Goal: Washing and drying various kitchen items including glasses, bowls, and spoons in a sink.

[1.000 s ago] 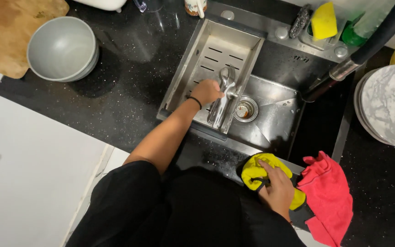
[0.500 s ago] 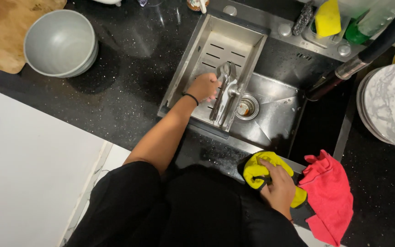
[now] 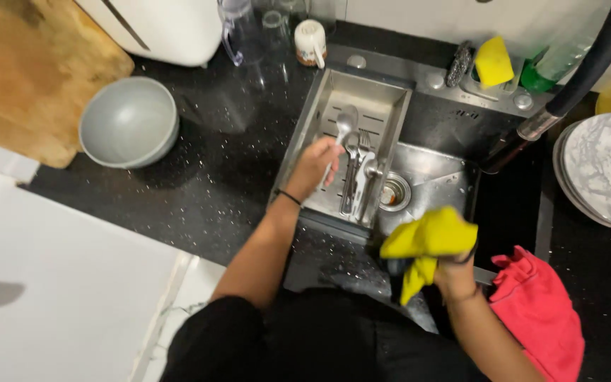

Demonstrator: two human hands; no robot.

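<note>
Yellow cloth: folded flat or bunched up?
Bunched. The yellow cloth is crumpled in the right hand, raised off the counter, one end hanging down.

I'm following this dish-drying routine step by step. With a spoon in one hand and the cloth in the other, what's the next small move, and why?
Probably bring the spoon over to the yellow cloth. The left hand has it lifted above the steel drainer tray, and the right hand holds the cloth raised over the sink, apart from the spoon.
</note>
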